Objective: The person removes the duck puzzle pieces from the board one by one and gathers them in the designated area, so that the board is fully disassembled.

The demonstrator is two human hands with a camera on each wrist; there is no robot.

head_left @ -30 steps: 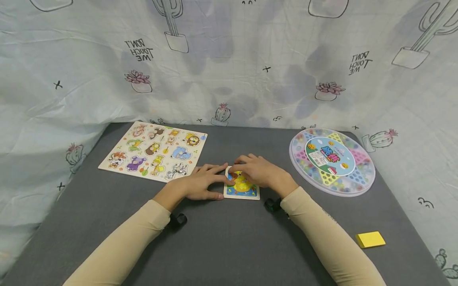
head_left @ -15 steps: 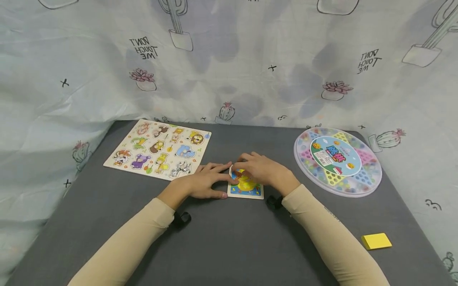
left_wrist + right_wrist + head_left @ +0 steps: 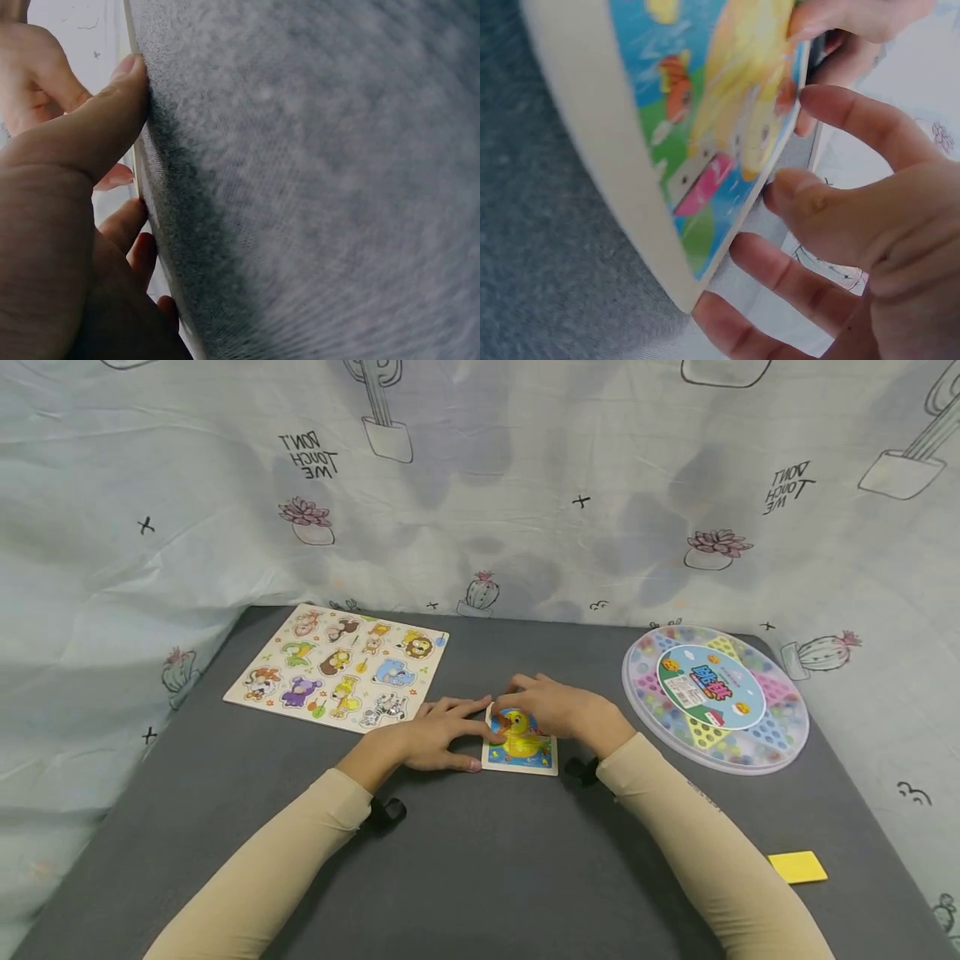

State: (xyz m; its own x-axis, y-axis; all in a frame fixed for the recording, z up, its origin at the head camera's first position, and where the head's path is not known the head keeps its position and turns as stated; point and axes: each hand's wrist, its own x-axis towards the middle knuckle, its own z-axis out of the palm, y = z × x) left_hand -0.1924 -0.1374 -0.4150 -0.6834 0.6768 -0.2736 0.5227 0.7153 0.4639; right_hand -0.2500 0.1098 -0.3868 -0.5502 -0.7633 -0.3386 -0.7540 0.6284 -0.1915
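A small square duck puzzle (image 3: 525,753) lies on the grey table, a yellow duck on blue in a pale border. My left hand (image 3: 438,735) lies along its left side, fingers spread, with a fingertip over the picture near the beak. From the far right my right hand (image 3: 561,706) reaches over the top, covering the upper right corner. In the right wrist view, the puzzle's picture (image 3: 712,135) shows a small orange fish and a pink patch; my right fingertips (image 3: 754,259) touch its edge. The left wrist view shows my left thumb (image 3: 112,112) at the table surface.
An animal puzzle board (image 3: 337,668) lies at the back left, close to my left hand. A round game board (image 3: 716,697) with coloured triangles lies at the back right. A yellow block (image 3: 798,867) sits beside my right forearm. A printed cloth (image 3: 480,485) hangs behind.
The view has shifted slightly, so everything sits further right. My right fingers have drawn back toward the puzzle's top edge, baring more of the duck. My left hand keeps its place beside it.
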